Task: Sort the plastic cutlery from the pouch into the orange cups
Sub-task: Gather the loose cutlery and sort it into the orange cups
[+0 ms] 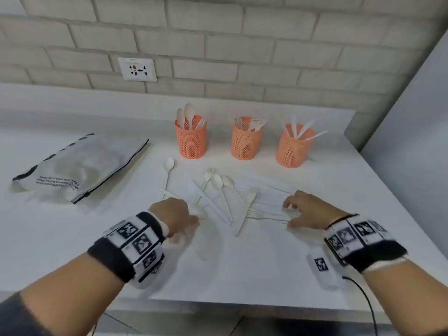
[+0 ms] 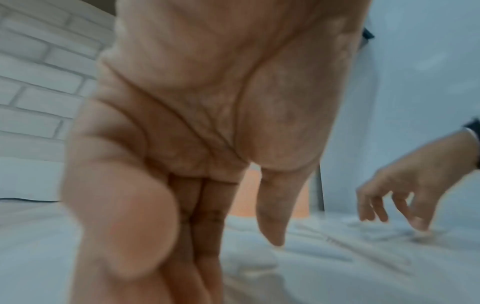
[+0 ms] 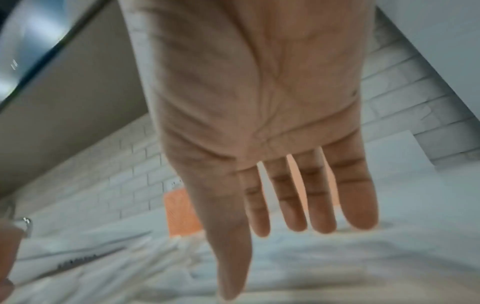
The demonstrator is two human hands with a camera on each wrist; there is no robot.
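- Cutlery (image 1: pixel 221 197) lies scattered in front of the cups (image 1: pixel 246 139): light, thin, slippery. I'd pinch handles.
- My left hand (image 1: pixel 175 214) and right hand (image 1: pixel 306 210) are empty, fingers relaxed.

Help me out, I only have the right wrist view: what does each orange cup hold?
Observer: Of three in a row, the left cup holds spoons, the middle cup forks, the right cup knives.
Operator: What is under my right hand?
Observer: The right hand, fingers spread, touches a loose fork on the table.
Operator: Where is the pouch?
Observer: The pouch lies flat at the table's left side, away from the cups.
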